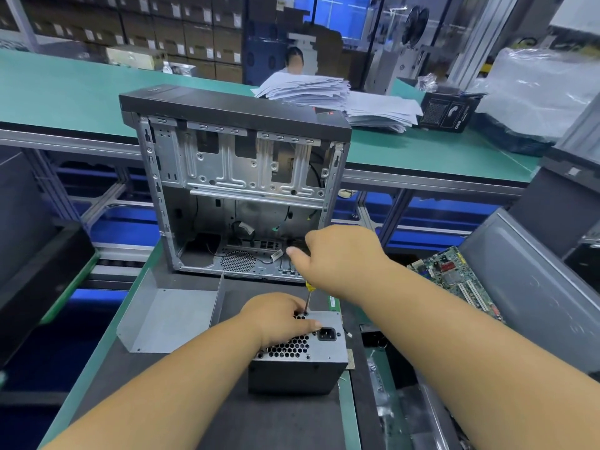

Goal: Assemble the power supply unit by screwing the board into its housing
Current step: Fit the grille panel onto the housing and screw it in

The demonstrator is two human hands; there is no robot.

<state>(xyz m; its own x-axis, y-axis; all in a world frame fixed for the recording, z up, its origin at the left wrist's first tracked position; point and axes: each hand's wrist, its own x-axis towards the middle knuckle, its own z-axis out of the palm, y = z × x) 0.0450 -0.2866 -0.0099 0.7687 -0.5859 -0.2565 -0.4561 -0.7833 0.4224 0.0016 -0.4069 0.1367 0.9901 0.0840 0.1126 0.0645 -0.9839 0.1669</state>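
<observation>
The grey power supply unit (303, 355) stands on the dark mat near me, its top face showing a honeycomb grille and a black power socket. My left hand (279, 316) presses down on that top face and holds the unit. My right hand (337, 258) is closed around a screwdriver (308, 295) with a yellow collar. Its thin shaft points down and the tip meets the unit's top near the far edge, right beside my left fingers. The handle is hidden inside my fist.
An open computer case (240, 190) stands upright just behind the unit. A bent grey metal cover (168, 316) lies to the left. A green circuit board (454, 274) leans in a bin at the right. Paper stacks (324, 95) sit on the far green bench (65, 89).
</observation>
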